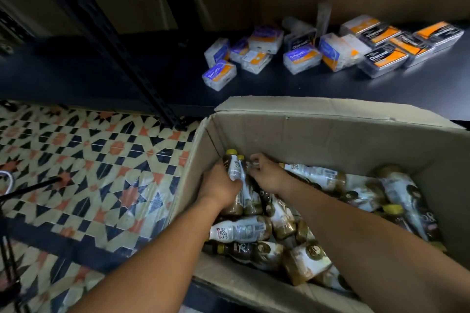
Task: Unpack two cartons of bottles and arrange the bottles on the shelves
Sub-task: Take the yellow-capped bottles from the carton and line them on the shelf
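Gripping slick round bottles (235, 169) in corrugated carton (305, 138), left hand (221, 185)

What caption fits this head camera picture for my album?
Left hand grips two bottles in the open carton, right hand beside them, near a shelf of packs.

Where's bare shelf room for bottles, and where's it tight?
Shelf is bare left of the packs, past the upright. A bare strip also runs between packs and carton flap. Tight: the shelf's right rear under the packs, and the carton, full of piled bottles, with left hand and right hand at its left end.
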The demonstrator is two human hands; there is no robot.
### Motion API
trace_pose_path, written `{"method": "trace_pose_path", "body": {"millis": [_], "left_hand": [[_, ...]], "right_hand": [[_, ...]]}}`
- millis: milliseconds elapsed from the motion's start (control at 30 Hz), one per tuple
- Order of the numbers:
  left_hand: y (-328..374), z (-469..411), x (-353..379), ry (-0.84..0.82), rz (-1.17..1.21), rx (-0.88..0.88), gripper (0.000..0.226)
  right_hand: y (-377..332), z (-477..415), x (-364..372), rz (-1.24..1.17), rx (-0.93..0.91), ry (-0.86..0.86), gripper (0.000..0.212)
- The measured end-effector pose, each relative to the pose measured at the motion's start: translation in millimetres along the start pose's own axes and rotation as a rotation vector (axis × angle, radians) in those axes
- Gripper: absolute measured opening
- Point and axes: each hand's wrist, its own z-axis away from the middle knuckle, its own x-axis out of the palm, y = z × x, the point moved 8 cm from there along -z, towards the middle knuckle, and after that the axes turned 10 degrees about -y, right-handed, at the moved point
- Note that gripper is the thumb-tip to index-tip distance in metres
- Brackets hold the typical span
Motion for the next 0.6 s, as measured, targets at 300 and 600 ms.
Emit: {"method": "trace_pose_path", "body": {"millis": [300,600], "left_hand": [[-2.1,-11.3,5.7,-0.034,0.101,0.024,0.032],[17.6,-3.6,-12.6,0.011,0.403,0.174,0.014]], "right_hand": [[7.8,-30.8,11.0,-0.207,0.022,-0.07,0.036],[-26.2,1.2,-7.9,-0.388,-0.14,-0.091,0.021]]}}
